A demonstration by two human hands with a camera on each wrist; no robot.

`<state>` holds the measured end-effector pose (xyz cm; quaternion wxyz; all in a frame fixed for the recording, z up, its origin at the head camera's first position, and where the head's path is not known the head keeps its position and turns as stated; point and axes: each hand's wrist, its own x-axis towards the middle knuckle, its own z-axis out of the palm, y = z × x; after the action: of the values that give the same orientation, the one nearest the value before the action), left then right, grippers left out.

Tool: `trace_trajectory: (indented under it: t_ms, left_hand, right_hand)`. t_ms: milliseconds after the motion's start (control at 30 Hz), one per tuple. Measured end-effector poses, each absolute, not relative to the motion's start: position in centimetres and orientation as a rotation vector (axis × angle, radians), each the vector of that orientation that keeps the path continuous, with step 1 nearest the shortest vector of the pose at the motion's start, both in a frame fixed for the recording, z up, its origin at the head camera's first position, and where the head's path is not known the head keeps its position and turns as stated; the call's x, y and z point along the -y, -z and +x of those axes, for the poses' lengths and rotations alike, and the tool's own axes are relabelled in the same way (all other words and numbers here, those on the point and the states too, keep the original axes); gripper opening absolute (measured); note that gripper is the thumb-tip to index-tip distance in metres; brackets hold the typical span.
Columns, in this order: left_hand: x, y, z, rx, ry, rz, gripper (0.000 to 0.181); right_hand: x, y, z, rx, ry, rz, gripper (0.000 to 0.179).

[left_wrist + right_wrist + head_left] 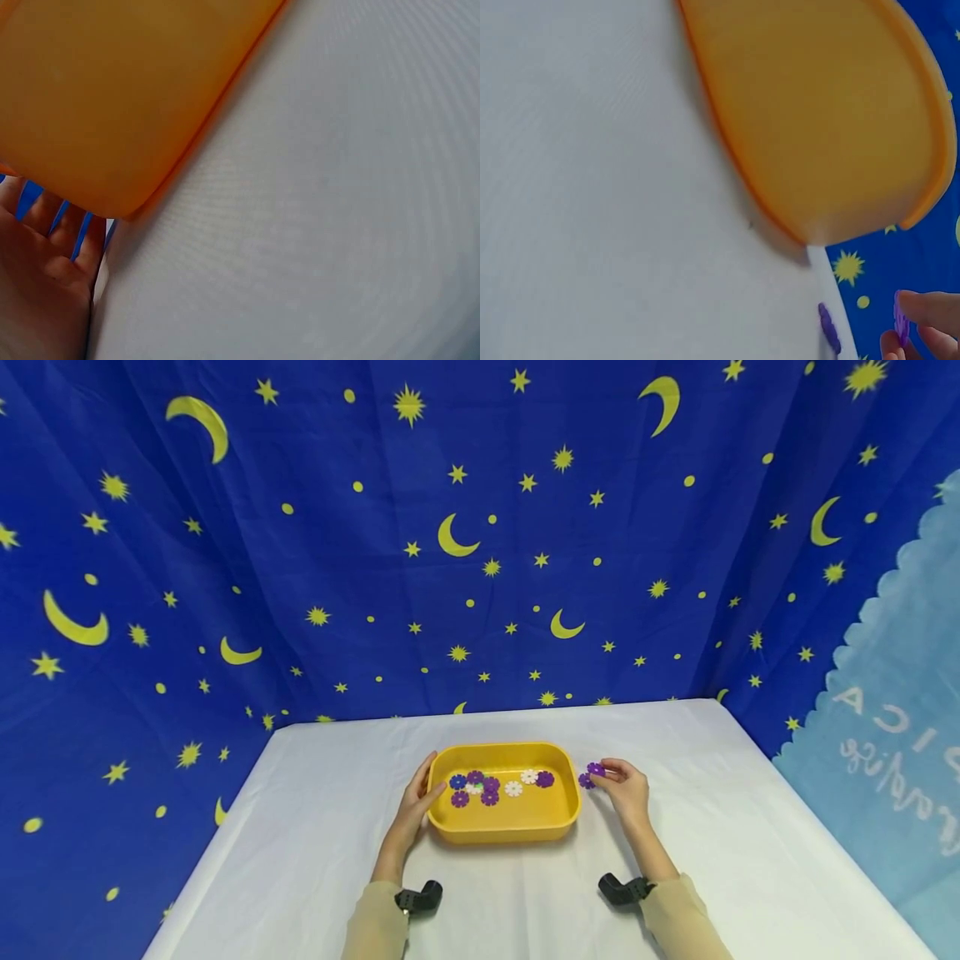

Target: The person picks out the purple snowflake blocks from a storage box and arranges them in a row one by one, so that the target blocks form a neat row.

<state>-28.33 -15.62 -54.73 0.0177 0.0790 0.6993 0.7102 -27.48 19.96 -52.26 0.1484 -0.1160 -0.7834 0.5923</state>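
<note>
A yellow plastic tray point(504, 837) stands on the white cloth with several flower-shaped plastic discs in it, purple, white and blue. At its left end my left hand point(411, 803) holds the tray, thumb over the rim and fingers along the outer wall; the left wrist view shows those fingers spread beside the tray's corner. Just off the right end, my right hand point(624, 787) pinches a purple flower disc point(901, 319) between thumb and fingertips. Close by, a second purple flower disc point(829, 328) shows beside the tray, overlapping the held one in the head view point(587, 781).
White cloth point(315, 827) covers the table on both sides of the tray. Behind it hangs a blue curtain point(390, 593) with yellow moons and stars. A light blue cloth point(892, 710) with white lettering hangs at the right. A black wrist camera point(420, 899) sits on each forearm.
</note>
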Motion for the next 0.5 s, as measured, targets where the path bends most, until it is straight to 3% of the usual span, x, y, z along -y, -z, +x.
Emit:
trace_trajectory:
  t_ms: [500]
  left_hand:
    - [15.6, 54.6, -28.3, -2.174, -2.195, 0.247, 0.064]
  right_hand:
    - [-20.9, 53.6, -27.5, 2.289, -1.516, -0.359, 0.032]
